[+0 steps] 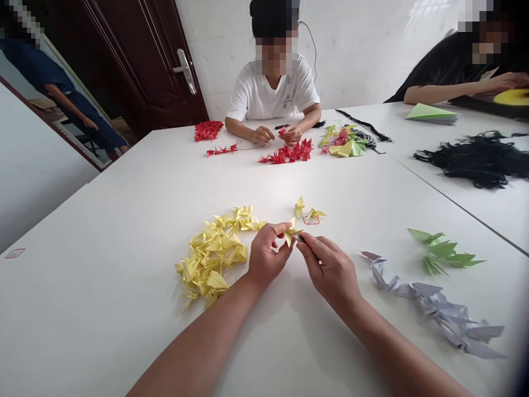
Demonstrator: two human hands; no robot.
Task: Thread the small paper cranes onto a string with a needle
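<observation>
Between the fingertips of my left hand (pixel 268 251) is a yellow origami crane (pixel 291 231), held just above the white table. My right hand (pixel 330 264) pinches a small grey metal-looking tool (pixel 299 238) whose tip meets the crane; most of it is hidden in my fingers, so its kind does not show. Left of my hands lies a heap of folded yellow cranes (pixel 215 253). Just beyond my fingertips, two more stand apart: one yellow crane (pixel 299 207) and another yellow crane (pixel 316 213).
To my right lie green cranes (pixel 446 251) and a row of grey-lilac cranes (pixel 438 309). Across the table (pixel 136 220) a person in white handles red cranes (pixel 289 151), near mixed-colour cranes (pixel 345 142). Black cords (pixel 479 160) and another person are at far right.
</observation>
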